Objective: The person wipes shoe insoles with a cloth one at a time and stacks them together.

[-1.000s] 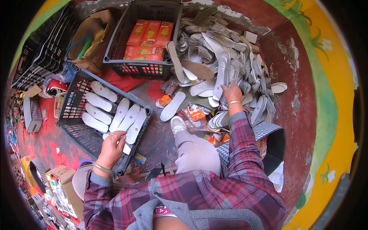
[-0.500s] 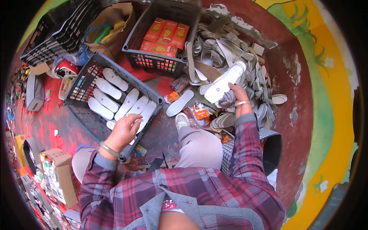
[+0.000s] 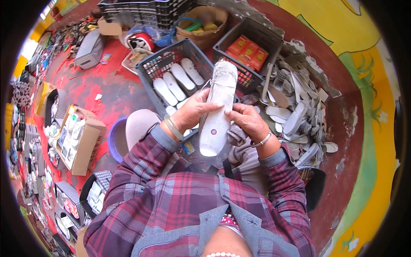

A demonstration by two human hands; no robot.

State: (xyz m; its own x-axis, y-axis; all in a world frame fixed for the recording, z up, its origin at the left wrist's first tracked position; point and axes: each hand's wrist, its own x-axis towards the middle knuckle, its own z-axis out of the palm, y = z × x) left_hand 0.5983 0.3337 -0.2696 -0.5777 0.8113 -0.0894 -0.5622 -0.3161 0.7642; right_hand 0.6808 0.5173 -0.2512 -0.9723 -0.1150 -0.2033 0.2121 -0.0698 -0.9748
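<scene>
A white insole (image 3: 213,122) sits in front of me, my left hand (image 3: 192,110) gripping it mid-length and my right hand (image 3: 251,123) pinching its opposite edge, a bunched grey cloth (image 3: 236,135) tucked beneath the right fingers. Beyond my left hand, a dark crate (image 3: 168,55) holds more insoles (image 3: 174,83); beyond my right, an insole heap (image 3: 296,118) spreads near a second crate (image 3: 233,58) of red boxes (image 3: 248,50).
</scene>
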